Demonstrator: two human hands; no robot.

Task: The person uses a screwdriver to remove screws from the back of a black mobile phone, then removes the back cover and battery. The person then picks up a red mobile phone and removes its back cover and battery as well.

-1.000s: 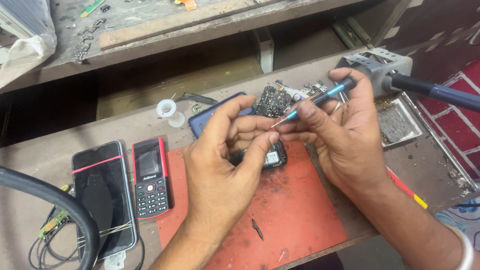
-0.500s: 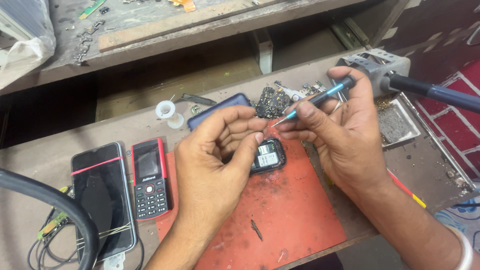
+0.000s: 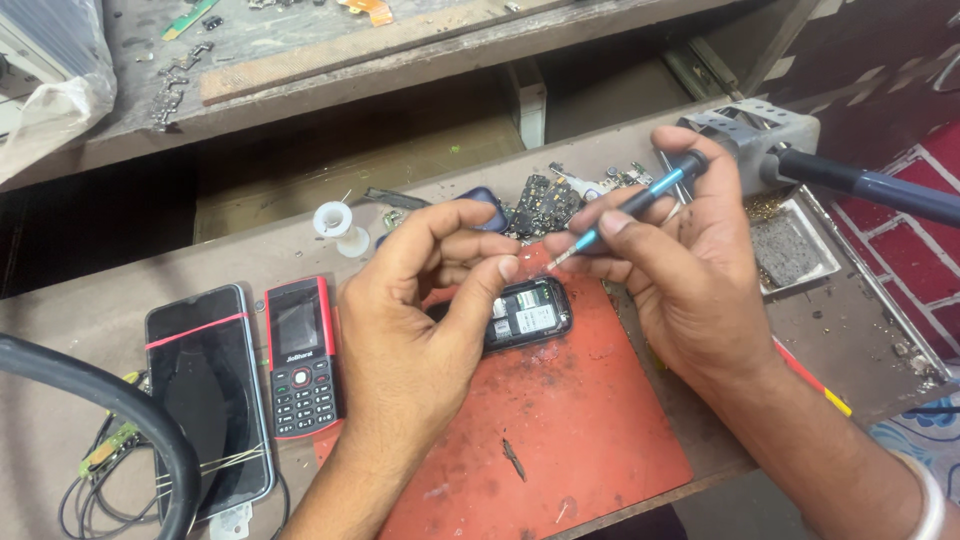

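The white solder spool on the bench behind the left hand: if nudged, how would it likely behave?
The white solder spool looks small and nearly empty, so probably light and easily shifted. It seems tipped against a second white piece, so a nudge might roll it on its round flanges toward the left hand.

Both hands (image 3: 420,330) are bare and sleeveless, with a white bangle (image 3: 925,495) on the right wrist.

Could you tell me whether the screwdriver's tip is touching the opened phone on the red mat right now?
No, the right hand holds the screwdriver with its tip raised above the opened phone, beside the left hand fingertips.
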